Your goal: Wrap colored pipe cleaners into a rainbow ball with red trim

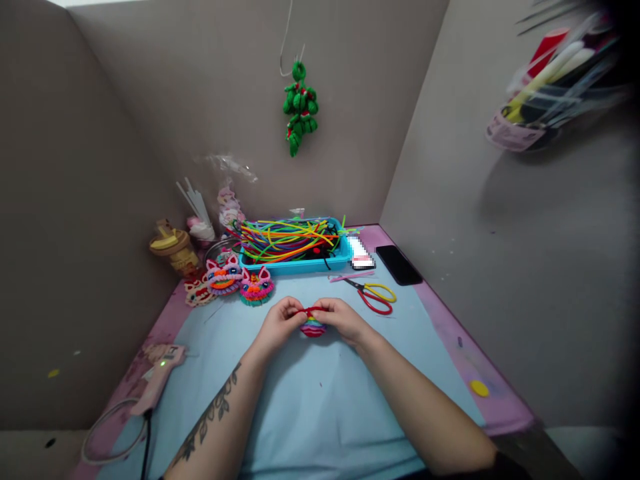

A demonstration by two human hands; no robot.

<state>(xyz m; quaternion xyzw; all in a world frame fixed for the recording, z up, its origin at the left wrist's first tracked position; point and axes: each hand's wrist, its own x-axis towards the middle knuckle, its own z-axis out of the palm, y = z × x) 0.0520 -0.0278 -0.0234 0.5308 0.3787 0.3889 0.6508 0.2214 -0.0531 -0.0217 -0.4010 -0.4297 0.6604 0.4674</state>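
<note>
A small rainbow-striped craft piece (313, 326) with a red top edge is held over the middle of the blue cloth. My left hand (281, 325) pinches its left side between thumb and fingers. On its right side, my right hand (344, 320) pinches the red edge in the same way. Beyond my hands, to the left, lie a pink and teal animal-face piece (257, 287) and a lilac and orange one (223, 275). Scissors (374, 296) with one yellow and one red handle lie to the right, beyond my right hand.
A blue tray (295, 267) of colourful pipe cleaners stands at the back, with a black phone (399, 265) to its right. At the left edge lies a pink glue gun (159, 380) with its cable. A cup (176, 252) stands back left.
</note>
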